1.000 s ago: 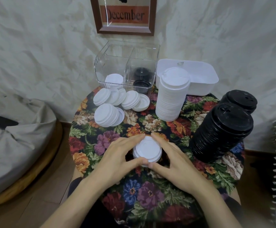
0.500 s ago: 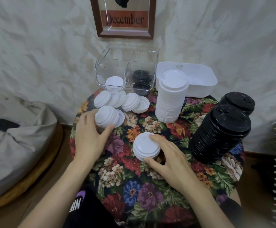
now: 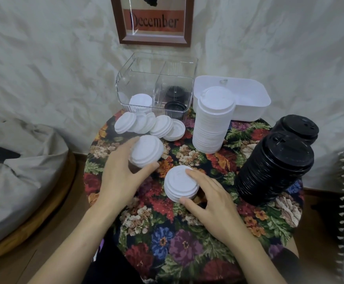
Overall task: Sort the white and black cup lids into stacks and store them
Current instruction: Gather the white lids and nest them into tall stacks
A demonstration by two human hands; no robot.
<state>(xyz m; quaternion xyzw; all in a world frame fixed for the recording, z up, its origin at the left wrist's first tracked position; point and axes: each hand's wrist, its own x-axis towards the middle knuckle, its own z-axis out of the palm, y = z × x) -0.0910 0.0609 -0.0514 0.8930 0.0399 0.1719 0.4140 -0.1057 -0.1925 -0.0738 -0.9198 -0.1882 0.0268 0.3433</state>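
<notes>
Since half a second ago, my left hand (image 3: 121,177) has carried the small bundle of white lids (image 3: 146,152) from the far left of the tabletop (image 3: 187,238) toward me. It holds the bundle between thumb and fingers, just beside the short white stack (image 3: 180,183) that my right hand (image 3: 210,199) grips from the side. The bundle leans: its axis is tilted, and the top faces look up and toward me. The short stack stands almost upright, tops up. I judge the sorting to be well along. The tall white stack (image 3: 214,121) and the black stacks (image 3: 273,167) are built, and the clear divided box (image 3: 156,78) holds only a few lids of each colour. Loose white lids (image 3: 148,126) before the box are left to gather, and most of the storing is still to do.
</notes>
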